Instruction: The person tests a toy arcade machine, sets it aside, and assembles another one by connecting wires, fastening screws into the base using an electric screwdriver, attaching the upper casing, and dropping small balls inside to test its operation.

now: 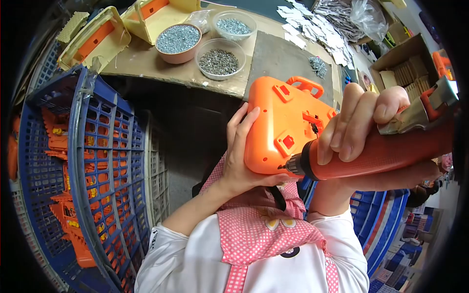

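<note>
My left hand (pixel 238 146) grips an orange plastic case (pixel 261 129) by its side and lower edge, fingers spread over the near face. The case has a loop handle at its far end, small round holes and raised square openings. My right hand (pixel 359 122) is wrapped round a red electric screwdriver (pixel 381 156), which lies nearly level. Its bit points left at a corner hole of the case; whether the tip is inside cannot be made out. A small pile of screws (pixel 318 67) lies on the grey board (pixel 266 56) beyond the case.
A brown bowl (pixel 179 56) and two clear tubs (pixel 221 74) of small metal parts stand on the bench. Yellow bins (pixel 105 36) are behind. A blue crate (pixel 110 127) with orange parts stands left. White paper pieces (pixel 312 29) and a cardboard box (pixel 403 58) lie far right.
</note>
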Motion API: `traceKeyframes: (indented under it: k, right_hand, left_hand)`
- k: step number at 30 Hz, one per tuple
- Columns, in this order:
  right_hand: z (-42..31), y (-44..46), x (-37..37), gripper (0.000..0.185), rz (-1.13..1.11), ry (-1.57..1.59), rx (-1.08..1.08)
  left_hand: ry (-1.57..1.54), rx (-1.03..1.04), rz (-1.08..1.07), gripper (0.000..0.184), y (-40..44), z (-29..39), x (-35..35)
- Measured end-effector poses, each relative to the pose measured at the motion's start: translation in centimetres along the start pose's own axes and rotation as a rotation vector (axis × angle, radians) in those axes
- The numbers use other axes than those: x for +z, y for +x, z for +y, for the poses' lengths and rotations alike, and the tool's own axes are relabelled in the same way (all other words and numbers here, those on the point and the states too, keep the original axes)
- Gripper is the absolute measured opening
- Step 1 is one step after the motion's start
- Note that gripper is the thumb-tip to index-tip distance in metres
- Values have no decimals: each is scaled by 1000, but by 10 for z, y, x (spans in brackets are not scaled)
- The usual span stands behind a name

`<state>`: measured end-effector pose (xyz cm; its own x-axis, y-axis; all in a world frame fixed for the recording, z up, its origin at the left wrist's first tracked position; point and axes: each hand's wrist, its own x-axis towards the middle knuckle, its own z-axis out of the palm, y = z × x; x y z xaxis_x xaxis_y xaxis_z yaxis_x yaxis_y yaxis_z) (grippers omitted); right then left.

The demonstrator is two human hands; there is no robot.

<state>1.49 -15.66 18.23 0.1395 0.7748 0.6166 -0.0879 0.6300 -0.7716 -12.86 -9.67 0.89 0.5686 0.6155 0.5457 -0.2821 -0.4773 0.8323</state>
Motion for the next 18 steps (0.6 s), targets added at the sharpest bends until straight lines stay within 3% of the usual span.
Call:
traceKeyframes:
  k: [5,9,13,15,17,18]
  right_hand:
    - [9,10,-10,66,-221,182,-20]
    - [7,15,-21,54,-302,305,0]
    - [-16,23,-66,57,-274,453,-31]
    - [-49,17,-102,63,-116,384,10]
    - [-71,7,-128,65,216,115,4]
    - [-75,1,-146,64,370,-49,0]
  left_hand:
    - [62,66,3,129,1,2,1]
    - [69,65,28,132,0,3,6]
    - [216,96,-11,134,-8,-9,0]
    - [114,7,-34,133,-15,-18,-6]
    - [-93,-188,-12,126,-18,-14,-8]
    - [-91,-173,-24,126,-18,-12,-9]
